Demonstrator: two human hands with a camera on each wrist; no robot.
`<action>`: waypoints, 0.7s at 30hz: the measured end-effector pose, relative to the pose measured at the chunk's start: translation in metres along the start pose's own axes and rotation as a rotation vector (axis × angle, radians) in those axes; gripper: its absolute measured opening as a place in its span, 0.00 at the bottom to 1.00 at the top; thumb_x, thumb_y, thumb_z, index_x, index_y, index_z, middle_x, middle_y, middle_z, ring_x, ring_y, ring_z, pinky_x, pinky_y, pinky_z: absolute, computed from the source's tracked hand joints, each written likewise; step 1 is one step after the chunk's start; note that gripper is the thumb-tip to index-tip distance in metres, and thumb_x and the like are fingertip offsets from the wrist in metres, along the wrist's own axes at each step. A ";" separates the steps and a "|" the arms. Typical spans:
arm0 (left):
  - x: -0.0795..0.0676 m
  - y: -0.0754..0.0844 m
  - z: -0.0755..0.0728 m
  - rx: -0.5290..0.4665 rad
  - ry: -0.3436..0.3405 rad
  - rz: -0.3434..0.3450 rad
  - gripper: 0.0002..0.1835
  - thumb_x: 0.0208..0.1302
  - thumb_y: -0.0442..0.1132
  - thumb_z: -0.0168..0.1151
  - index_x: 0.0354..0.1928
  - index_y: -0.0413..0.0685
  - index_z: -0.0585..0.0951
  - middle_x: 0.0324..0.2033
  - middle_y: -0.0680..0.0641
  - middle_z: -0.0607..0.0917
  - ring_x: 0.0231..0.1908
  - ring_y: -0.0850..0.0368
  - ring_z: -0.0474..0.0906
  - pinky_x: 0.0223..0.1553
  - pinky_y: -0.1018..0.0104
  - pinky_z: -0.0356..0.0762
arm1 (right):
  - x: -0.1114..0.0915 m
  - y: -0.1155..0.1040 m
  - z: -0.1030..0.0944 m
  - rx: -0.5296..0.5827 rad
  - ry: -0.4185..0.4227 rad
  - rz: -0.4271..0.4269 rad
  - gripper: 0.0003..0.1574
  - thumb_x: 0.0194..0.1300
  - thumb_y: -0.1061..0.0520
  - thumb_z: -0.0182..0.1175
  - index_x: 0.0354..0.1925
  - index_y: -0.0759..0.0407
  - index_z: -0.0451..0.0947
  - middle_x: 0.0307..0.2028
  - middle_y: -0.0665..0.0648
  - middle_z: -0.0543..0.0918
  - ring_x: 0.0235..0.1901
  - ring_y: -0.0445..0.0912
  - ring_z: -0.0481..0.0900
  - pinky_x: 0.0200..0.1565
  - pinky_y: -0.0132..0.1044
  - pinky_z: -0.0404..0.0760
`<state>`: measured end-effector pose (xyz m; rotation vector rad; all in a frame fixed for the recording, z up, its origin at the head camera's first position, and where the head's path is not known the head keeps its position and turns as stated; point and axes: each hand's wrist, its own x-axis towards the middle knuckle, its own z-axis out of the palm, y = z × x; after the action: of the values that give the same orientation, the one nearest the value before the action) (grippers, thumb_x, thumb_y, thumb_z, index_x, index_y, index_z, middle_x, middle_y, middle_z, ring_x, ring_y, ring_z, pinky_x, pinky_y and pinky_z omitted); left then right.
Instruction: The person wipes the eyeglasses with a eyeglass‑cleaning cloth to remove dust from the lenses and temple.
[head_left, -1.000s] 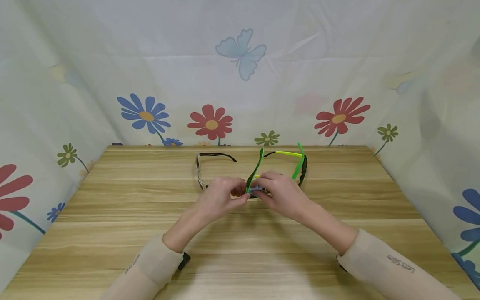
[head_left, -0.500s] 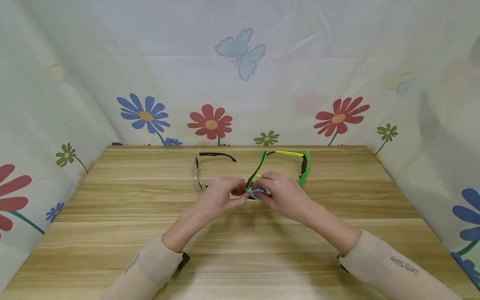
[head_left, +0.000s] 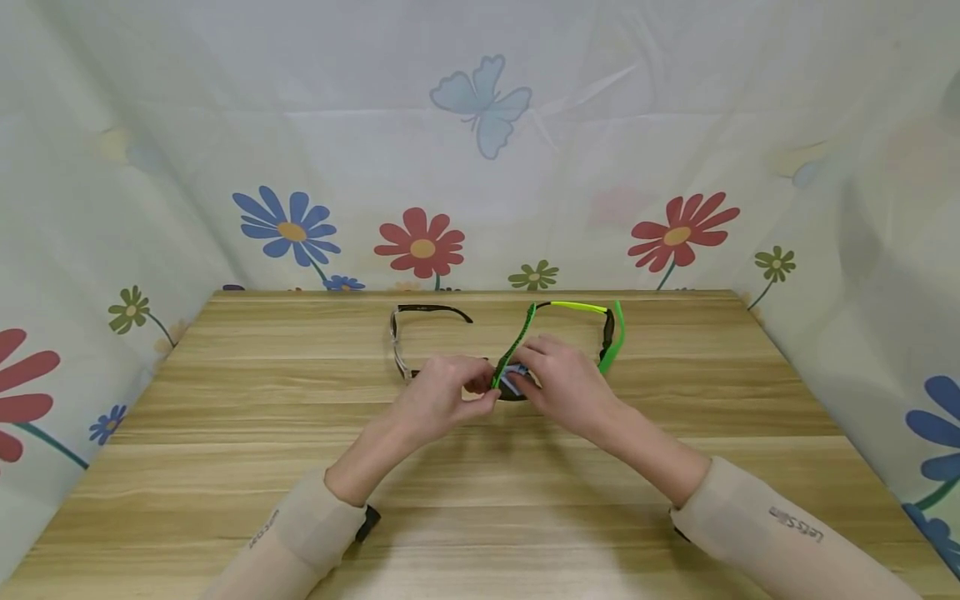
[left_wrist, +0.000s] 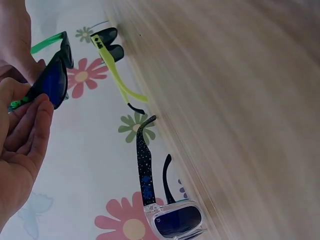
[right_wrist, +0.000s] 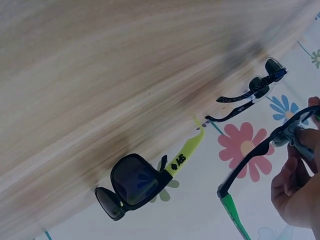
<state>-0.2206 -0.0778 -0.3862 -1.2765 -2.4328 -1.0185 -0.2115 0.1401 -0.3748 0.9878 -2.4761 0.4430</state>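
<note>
Well behind the right fingers [head_left: 537,350], on the right sleeve [head_left: 795,533], we read "LetsSlim". On the left sleeve [head_left: 292,533], behind the left fingers [head_left: 468,367], we find lettering too blurred to read. Beyond the right fingers and apart from them, on the yellow temple [right_wrist: 185,152], we make out black letters, seemingly "SPY", beside a cross-like sign. Beyond the left fingers, the clear-framed glasses [left_wrist: 177,222] bear a lens mark too tiny for us.
</note>
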 end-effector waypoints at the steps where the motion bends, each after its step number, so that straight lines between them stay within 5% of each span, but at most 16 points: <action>1: 0.000 0.000 0.000 -0.002 0.003 -0.001 0.02 0.64 0.31 0.70 0.38 0.42 0.86 0.30 0.51 0.86 0.31 0.56 0.84 0.35 0.63 0.85 | 0.000 0.000 0.000 0.004 -0.001 -0.001 0.09 0.64 0.59 0.74 0.42 0.60 0.86 0.39 0.55 0.86 0.39 0.48 0.82 0.37 0.40 0.84; 12: 0.000 -0.003 -0.002 -0.003 0.014 -0.008 0.03 0.64 0.32 0.71 0.39 0.42 0.86 0.31 0.51 0.87 0.31 0.60 0.82 0.35 0.62 0.85 | -0.002 0.003 -0.004 0.170 -0.080 -0.014 0.08 0.63 0.65 0.73 0.41 0.58 0.87 0.38 0.51 0.85 0.39 0.47 0.79 0.39 0.38 0.81; 21: 0.000 -0.003 -0.004 -0.004 0.006 -0.027 0.05 0.64 0.33 0.72 0.41 0.42 0.87 0.33 0.51 0.87 0.32 0.59 0.83 0.37 0.66 0.84 | -0.003 0.001 -0.006 0.170 -0.082 -0.040 0.07 0.62 0.63 0.74 0.40 0.58 0.87 0.37 0.50 0.85 0.38 0.46 0.79 0.38 0.37 0.81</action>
<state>-0.2229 -0.0818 -0.3847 -1.2428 -2.4516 -1.0328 -0.2085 0.1453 -0.3717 1.1409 -2.5190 0.6206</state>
